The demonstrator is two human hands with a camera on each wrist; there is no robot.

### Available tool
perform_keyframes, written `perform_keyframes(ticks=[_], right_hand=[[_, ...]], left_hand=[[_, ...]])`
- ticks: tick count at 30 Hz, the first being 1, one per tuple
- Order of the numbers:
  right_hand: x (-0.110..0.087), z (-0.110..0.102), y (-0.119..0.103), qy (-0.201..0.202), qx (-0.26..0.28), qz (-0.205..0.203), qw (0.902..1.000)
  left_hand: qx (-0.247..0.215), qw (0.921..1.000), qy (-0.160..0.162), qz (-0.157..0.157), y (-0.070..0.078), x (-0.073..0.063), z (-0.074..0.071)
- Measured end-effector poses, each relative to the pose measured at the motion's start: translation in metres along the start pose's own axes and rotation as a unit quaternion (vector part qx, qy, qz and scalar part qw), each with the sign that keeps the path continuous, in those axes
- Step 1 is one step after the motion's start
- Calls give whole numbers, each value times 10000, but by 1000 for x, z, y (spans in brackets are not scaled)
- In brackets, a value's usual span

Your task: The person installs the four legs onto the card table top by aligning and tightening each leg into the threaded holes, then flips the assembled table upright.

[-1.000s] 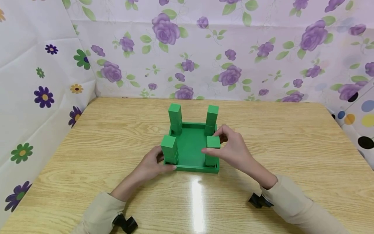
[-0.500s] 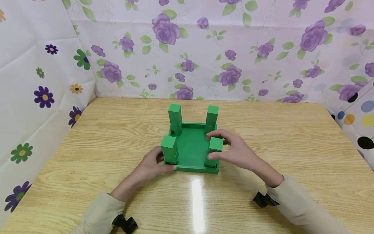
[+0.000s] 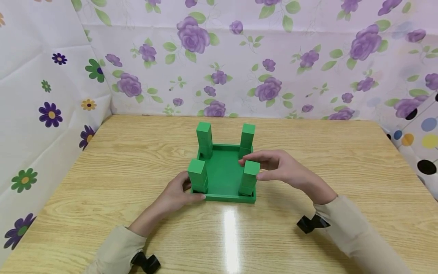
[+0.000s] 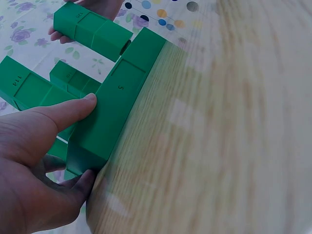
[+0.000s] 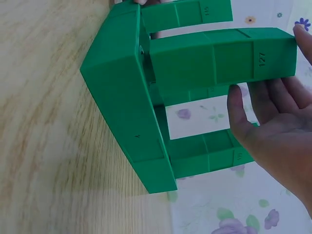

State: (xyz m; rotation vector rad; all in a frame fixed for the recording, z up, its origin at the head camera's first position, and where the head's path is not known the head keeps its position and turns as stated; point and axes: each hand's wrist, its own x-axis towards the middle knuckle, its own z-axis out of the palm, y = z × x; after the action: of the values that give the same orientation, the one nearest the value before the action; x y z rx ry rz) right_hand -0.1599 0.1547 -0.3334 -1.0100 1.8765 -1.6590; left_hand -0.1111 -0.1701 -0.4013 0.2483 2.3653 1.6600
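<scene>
A shallow green square tray (image 3: 224, 198) sits on the table with a tall green post at each corner. My left hand (image 3: 176, 192) holds its front left corner, thumb on the front wall, beside the front left post (image 3: 197, 177). The front right post (image 3: 249, 179), marked 127 in the right wrist view, has a dark gap at its base; whether it sits fully down I cannot tell. Around its upper part my right hand (image 3: 284, 169) is loosely spread, fingers behind and thumb at its right side. Behind stand the back left post (image 3: 204, 139) and back right post (image 3: 246, 139).
The wooden table (image 3: 137, 144) stretches out around the tray. A flowered sheet (image 3: 239, 57) hangs behind it, with a white flower-patterned sheet (image 3: 30, 125) on the left. Small black devices (image 3: 312, 223) are worn at both wrists.
My right hand has loosened from the front right post and shifted to the right, its thumb leaving the post's front. The post top has moved slightly right. My left hand stays put.
</scene>
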Motion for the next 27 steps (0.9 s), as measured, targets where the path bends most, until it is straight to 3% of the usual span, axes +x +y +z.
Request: perform_keyframes(ticks=[16, 27], right_hand=[[8, 1, 4, 275, -239, 369, 9987], [10, 11, -1, 932, -1546, 535, 9821]], left_hand=[[-46, 10000, -43, 64, -1, -1, -1], [28, 10000, -28, 51, -1, 1, -1]])
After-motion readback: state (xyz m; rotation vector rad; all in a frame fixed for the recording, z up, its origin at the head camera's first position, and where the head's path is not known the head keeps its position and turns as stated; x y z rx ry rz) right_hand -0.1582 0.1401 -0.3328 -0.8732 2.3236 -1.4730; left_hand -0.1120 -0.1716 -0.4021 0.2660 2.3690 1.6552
